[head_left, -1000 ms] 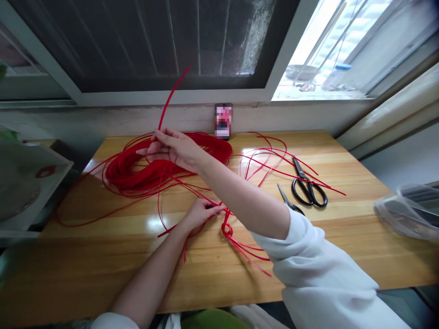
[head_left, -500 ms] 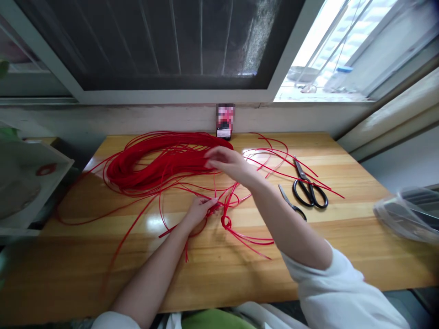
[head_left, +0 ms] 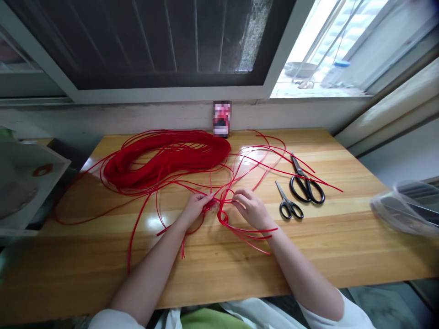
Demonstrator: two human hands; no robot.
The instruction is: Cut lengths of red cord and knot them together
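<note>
A big coil of red cord (head_left: 161,161) lies at the back left of the wooden table (head_left: 343,237), with loose strands trailing across the middle. My left hand (head_left: 196,208) pinches red strands beside a small red knot (head_left: 222,218) near the table's centre. My right hand (head_left: 252,209) is closed on the strands just right of that knot. Cut ends fan out toward me from under the right hand.
Large black scissors (head_left: 306,182) and smaller scissors (head_left: 289,204) lie right of my hands. A small blurred card (head_left: 222,119) leans on the wall under the window. A clear plastic bag (head_left: 404,208) sits off the right edge, and a white tray (head_left: 24,183) stands at left.
My right hand drew back from the coil at the back left, trailing a strand, and came down beside the knot. The left hand stayed put.
</note>
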